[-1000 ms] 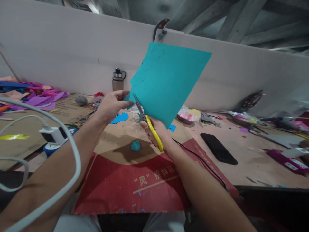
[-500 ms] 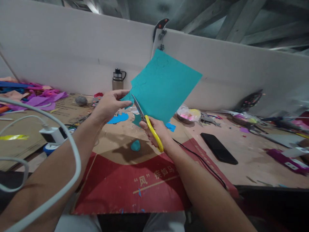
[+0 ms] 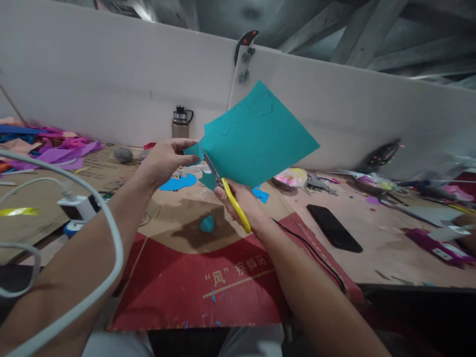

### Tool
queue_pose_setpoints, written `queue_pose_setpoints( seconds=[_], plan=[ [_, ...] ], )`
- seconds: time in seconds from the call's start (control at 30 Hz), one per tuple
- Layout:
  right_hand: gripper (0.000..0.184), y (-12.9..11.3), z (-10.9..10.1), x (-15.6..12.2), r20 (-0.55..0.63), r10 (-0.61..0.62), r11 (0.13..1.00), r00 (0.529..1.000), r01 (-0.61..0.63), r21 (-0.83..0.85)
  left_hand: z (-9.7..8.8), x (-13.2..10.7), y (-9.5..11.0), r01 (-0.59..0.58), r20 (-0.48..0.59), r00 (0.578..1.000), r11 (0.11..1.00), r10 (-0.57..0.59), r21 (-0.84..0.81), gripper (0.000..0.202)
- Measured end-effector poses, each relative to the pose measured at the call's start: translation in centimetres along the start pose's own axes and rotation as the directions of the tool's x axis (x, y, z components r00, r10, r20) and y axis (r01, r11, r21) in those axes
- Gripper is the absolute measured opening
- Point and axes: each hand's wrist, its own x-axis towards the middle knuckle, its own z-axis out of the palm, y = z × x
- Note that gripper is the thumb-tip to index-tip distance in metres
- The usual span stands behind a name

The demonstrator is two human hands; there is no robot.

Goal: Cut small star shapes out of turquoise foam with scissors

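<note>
My left hand [image 3: 165,159] pinches the left edge of a teal paper sheet [image 3: 256,136], holding it up over the table. My right hand [image 3: 241,204] grips yellow-handled scissors [image 3: 225,188]; their blades sit in the sheet's lower left edge. The sheet tilts up to the right and carries faint outlines near its top. Below lie a small teal cut-out [image 3: 207,224] and blue paper scraps [image 3: 178,182] on the cardboard.
A red and brown cardboard sheet [image 3: 208,277] covers the table before me. A black phone [image 3: 333,228] lies at the right, a bottle [image 3: 180,122] against the white wall, purple paper scraps [image 3: 55,148] at the left, a white charger [image 3: 76,208] with cables, a bowl [image 3: 292,177].
The teal sheet has turned clockwise and dropped lower, its top corner swinging right. Both hands stay nearly in place, with the scissors still in the sheet's edge.
</note>
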Motion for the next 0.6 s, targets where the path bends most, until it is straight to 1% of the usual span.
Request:
queue_pose_setpoints(
  seconds=[0.07, 0.17, 0.27, 0.33, 0.47, 0.57, 0.6],
  plan=[
    [0.041, 0.04, 0.00, 0.04, -0.017, -0.017, 0.999, 1.000, 0.017, -0.032, -0.10, 0.02, 0.00, 0.011, -0.010, 1.000, 1.000, -0.011, 0.017, 0.044],
    [0.042, 0.12, 0.07, 0.13, -0.029, -0.030, 0.998, 0.999, 0.029, -0.062, -0.22, 0.07, -0.01, -0.011, 0.018, 1.000, 1.000, 0.010, 0.024, 0.046],
    [0.043, 0.26, 0.15, 0.28, -0.037, -0.050, 0.996, 0.998, 0.048, -0.075, -0.36, 0.06, 0.09, -0.018, 0.049, 0.999, 1.000, 0.018, 0.014, 0.052],
    [0.042, 0.34, 0.14, 0.39, -0.039, -0.071, 0.995, 0.997, 0.068, -0.069, -0.54, 0.06, 0.19, -0.005, 0.043, 0.999, 1.000, 0.005, 0.014, 0.055],
    [0.040, 0.24, -0.16, 0.37, -0.021, -0.095, 0.993, 0.995, 0.094, -0.068, -0.97, 0.12, 0.38, 0.010, 0.058, 0.998, 0.999, -0.012, 0.031, 0.059],
    [0.037, 0.06, -0.47, 0.17, 0.000, -0.098, 0.988, 0.995, 0.098, -0.120, -1.03, 0.10, 0.52, 0.023, 0.089, 0.996, 0.999, -0.026, 0.032, 0.063],
    [0.036, 0.06, -0.52, 0.13, 0.006, -0.102, 0.985, 0.995, 0.102, -0.137, -0.98, 0.06, 0.56, 0.019, 0.076, 0.997, 0.999, -0.021, 0.026, 0.064]
  ],
)
